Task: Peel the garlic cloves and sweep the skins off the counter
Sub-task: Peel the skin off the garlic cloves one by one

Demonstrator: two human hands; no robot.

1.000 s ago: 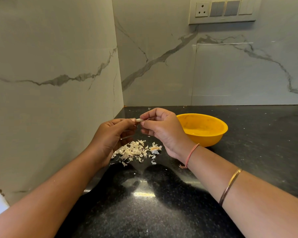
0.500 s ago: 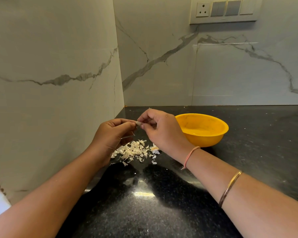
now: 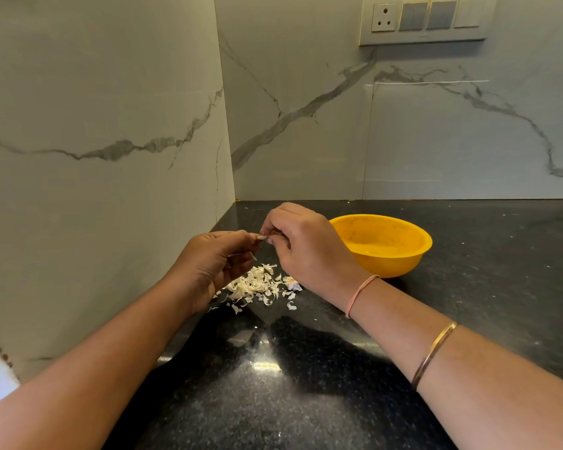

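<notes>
We pinch the garlic clove crosswise between left hand and right hand, both clamped on it, over the skins at the left edge of the counter.

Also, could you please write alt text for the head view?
Two hands meet above a black counter, the left hand and the right hand pinching a small garlic clove between them. A pile of pale garlic skins lies below them, and a yellow bowl stands to their right.
</notes>
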